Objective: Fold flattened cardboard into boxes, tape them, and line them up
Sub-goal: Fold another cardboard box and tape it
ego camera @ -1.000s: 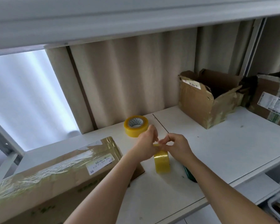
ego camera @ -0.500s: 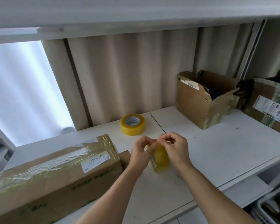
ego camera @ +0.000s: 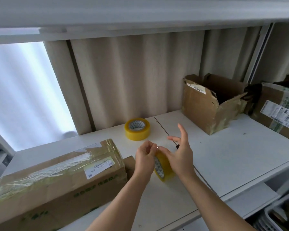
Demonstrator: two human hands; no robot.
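My left grip (ego camera: 145, 157) pinched the top edge of the upright tape roll (ego camera: 163, 169), which stood between my hands, my right grip (ego camera: 178, 155) wide against its far side.

Held tape roll (ego camera: 163, 165): glossy yellowish plastic film, patterned paper core.
Spare tape roll (ego camera: 137, 129): same, shiny.
Long box (ego camera: 57, 185): matt brown cardboard w/ wrinkled glossy tape, paper label.
Open box (ego camera: 205, 105): rough, torn cardboard.
Table (ego camera: 232, 155): smooth matt white.
Curtain (ego camera: 132, 77): beige cloth.
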